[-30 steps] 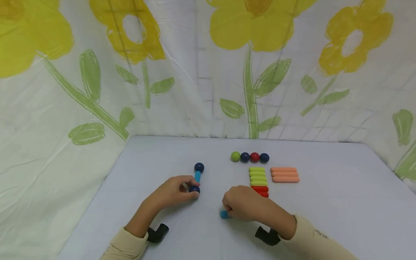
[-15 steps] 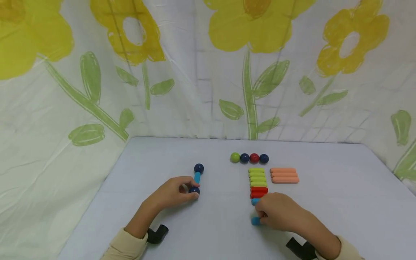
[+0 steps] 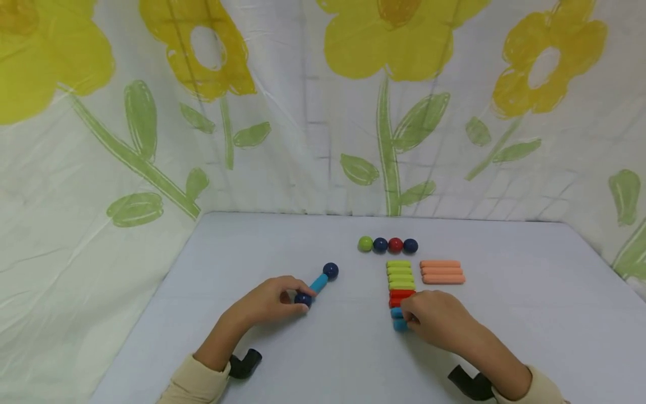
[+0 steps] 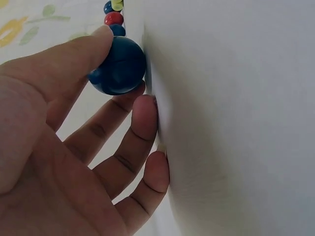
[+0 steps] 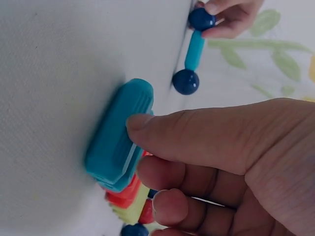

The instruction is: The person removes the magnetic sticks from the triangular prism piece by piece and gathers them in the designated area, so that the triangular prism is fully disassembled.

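Note:
My left hand [image 3: 275,299] pinches a dark blue ball [image 4: 120,66] between thumb and fingers, low over the table. A light blue rod [image 3: 318,284] joins that ball to a second dark blue ball [image 3: 331,270], slanting away to the right. My right hand [image 3: 444,320] holds another light blue rod [image 5: 115,137], its thumb on the rod's long side and its fingers curled. That rod lies at the near end of a column, beside a further blue rod [image 3: 396,312]. Red rods [image 3: 401,297] come just beyond, partly covered by the hand.
Yellow-green rods [image 3: 400,275] continue the column away from me. To their right lie three orange rods [image 3: 442,271]. Behind stands a row of balls: green [image 3: 365,243], dark blue [image 3: 381,244], red [image 3: 396,245] and dark blue [image 3: 411,246]. A flowered cloth [image 3: 303,140] hangs past the table's far edge.
My right hand has carried the light blue rod rightward, then up against the column's near end. My left hand stays in place, while the joined piece's far ball has swung to the right.

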Motion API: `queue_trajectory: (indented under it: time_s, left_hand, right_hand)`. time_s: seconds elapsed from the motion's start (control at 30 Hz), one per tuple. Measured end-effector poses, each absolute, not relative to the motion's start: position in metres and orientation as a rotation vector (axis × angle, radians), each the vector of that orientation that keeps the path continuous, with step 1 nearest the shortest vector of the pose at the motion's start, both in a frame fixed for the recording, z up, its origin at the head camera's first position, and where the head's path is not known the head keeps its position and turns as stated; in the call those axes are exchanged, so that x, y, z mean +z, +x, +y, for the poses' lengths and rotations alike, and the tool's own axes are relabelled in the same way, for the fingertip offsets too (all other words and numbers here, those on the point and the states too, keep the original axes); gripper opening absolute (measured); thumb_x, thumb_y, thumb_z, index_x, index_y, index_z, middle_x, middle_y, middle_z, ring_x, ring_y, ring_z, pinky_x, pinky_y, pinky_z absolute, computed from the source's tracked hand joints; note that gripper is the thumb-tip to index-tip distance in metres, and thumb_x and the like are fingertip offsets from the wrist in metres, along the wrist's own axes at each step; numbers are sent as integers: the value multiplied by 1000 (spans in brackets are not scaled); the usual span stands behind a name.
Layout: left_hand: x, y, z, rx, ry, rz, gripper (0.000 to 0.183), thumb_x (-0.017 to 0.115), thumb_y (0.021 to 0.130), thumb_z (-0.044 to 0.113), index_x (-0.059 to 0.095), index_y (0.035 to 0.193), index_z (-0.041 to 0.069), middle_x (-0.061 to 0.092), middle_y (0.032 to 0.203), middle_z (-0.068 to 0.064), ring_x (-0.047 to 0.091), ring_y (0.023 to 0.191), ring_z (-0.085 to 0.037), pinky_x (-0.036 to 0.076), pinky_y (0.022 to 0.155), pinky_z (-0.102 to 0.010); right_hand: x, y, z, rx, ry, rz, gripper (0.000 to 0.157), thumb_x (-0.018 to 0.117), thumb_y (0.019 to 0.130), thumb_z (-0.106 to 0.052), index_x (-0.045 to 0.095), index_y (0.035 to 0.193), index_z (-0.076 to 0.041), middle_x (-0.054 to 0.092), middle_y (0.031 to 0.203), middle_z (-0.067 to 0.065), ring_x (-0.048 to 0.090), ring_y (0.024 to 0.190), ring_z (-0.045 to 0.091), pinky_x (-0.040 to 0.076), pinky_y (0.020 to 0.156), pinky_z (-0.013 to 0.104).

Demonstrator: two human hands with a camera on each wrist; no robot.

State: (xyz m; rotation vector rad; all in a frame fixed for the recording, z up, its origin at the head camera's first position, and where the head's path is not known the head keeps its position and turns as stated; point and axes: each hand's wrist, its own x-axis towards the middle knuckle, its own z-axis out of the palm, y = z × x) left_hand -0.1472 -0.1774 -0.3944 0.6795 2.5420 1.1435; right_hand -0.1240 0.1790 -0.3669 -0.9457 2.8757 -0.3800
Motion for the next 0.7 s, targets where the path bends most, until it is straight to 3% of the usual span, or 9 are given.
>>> queue_trajectory:
  time_s: [0.4,0.6,0.7]
  left_hand:
    - [-388,-144,-177,1118,701,2487,28,73,89,0,77,110,19,67,119,1,60,90,-15,49,77,-32]
    - [-390,-147,-176,1120,695,2443,32,68,89,-5,78,106,21,64,132,-3,58,116,-25,48,88,-42]
    - [-390,-148,-177,1115,726,2432,34,67,89,-8,78,104,20,64,133,-4,54,126,-30,46,95,-49]
  right_hand:
    - [-370,-126,176,-392,-974,2898,25,79,81,-4,60,75,-20,47,65,-14,43,58,4,40,52,23]
    - [-366,-130,150,-388,-1096,2951,16,82,82,-12,70,92,-17,63,87,-8,56,72,6,50,63,27]
    - [-365,-134,130,-391,-1142,2922,26,81,85,-18,72,109,-15,65,103,-1,61,81,11,54,68,29]
